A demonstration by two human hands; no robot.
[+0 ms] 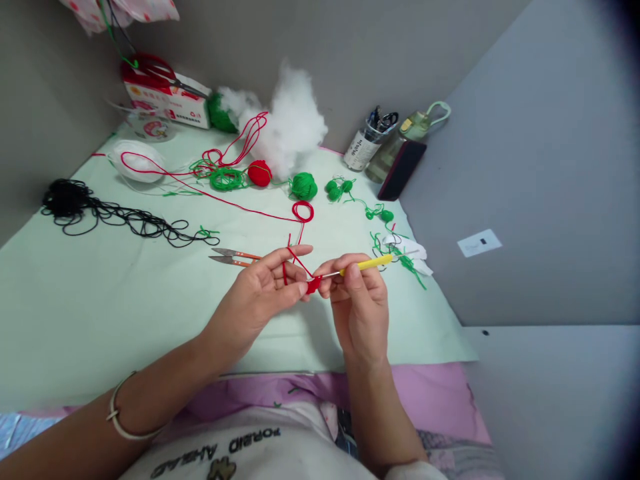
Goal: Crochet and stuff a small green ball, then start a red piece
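Note:
Between thumb and fingers, my left hand (255,290) pinches a small red crochet piece (313,285). Red yarn (301,261) loops over the fingers of that hand and runs back across the table. A crochet hook (367,263) with a yellow handle is gripped in my right hand (357,300), its metal shaft pointing left and its tip at the red piece. Just beyond my left hand lie thread snips (233,257) with orange handles, partly hidden by the fingers.
Black yarn (67,199) trails across the left side. Further back are a red yarn ball (259,173), a green yarn ball (303,187) and white stuffing (295,123). A pen cup (361,150), a bottle (400,147) and a phone (403,170) stand by the right wall, near scraps (407,257).

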